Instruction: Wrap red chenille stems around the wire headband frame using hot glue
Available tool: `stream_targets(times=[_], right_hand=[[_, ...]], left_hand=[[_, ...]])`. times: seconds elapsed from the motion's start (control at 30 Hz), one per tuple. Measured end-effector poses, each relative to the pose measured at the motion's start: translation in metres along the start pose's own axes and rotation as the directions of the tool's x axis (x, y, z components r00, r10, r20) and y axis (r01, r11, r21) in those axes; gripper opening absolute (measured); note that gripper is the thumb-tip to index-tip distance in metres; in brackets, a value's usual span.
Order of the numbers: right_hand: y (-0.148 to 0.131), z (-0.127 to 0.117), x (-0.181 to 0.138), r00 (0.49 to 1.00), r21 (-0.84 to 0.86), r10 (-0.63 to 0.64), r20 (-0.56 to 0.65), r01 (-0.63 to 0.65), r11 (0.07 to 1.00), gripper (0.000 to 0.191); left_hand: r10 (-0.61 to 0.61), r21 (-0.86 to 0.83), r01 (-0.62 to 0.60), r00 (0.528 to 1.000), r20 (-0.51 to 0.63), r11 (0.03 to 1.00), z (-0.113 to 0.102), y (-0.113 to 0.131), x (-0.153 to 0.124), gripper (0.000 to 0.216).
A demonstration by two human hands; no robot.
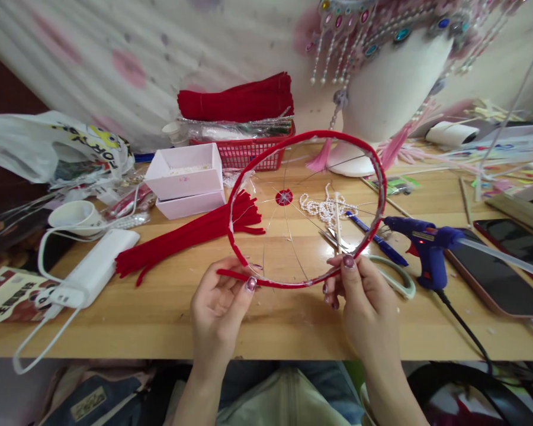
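**Fingers (236, 307) of both hands pinch a red-covered hoop (313, 135) by its near edge**

The left hand (215, 316) has the hoop between thumb and fingertips, where a loose tail of red strip (231, 274) sticks out past the curve. The right hand (372, 302) pinches a little further round, thumb uppermost. The hoop is held up over the near part of the bench (142, 334), its open face toward the wearer.

It looks very light. The thin wire spokes (299, 257) meeting at a small red disc (284, 197) would probably bend under a modest push, and the hoop itself seems springy, so a hard squeeze could pull it out of round. The red covering looks soft and fuzzy, unlikely to slip; whitish streaks along its inner side, perhaps glue, may be tacky. Best hold it by the covered outer edge, with two spaced pinches as here, leaving spokes and disc alone. The loose tail deserves a gentle touch: a tug might peel it.
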State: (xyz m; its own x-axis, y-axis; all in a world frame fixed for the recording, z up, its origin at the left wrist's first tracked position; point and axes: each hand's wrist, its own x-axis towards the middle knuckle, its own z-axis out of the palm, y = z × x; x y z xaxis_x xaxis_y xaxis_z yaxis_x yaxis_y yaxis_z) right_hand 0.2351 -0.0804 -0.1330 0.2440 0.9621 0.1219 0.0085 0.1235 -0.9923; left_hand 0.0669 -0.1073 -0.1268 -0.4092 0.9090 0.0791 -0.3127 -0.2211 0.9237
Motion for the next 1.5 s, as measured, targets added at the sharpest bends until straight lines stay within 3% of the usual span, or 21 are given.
stream_targets(times=[0.33,0.53,0.9,1.13,1.5], right_hand=[[0.001,0.001,-0.001,1.0,0.031,0.023,0.011,-0.023,0.999,0.039],[0.004,0.004,-0.001,0.998,0.052,0.066,0.024,-0.067,0.996,0.041],[0.007,0.005,0.002,0.991,0.026,0.087,0.098,-0.09,0.996,0.044],[0.011,-0.004,-0.002,0.986,-0.032,0.113,0.121,-0.109,0.993,0.048],[0.015,-0.004,-0.001,0.979,-0.038,0.135,0.15,-0.131,0.991,0.05]], left_hand=[[0.049,-0.009,-0.048,0.998,0.046,0.999,0.001,-0.004,0.0,0.027],[0.046,0.053,-0.048,0.998,0.05,0.997,0.0,-0.009,0.002,0.031],[0.163,0.206,-0.176,0.983,0.08,0.963,-0.005,-0.013,0.003,0.041],[0.116,0.229,-0.123,0.992,0.047,0.966,-0.004,-0.012,0.004,0.046],[0.2,0.316,-0.204,0.979,0.047,0.927,0.0,-0.009,0.005,0.033]])
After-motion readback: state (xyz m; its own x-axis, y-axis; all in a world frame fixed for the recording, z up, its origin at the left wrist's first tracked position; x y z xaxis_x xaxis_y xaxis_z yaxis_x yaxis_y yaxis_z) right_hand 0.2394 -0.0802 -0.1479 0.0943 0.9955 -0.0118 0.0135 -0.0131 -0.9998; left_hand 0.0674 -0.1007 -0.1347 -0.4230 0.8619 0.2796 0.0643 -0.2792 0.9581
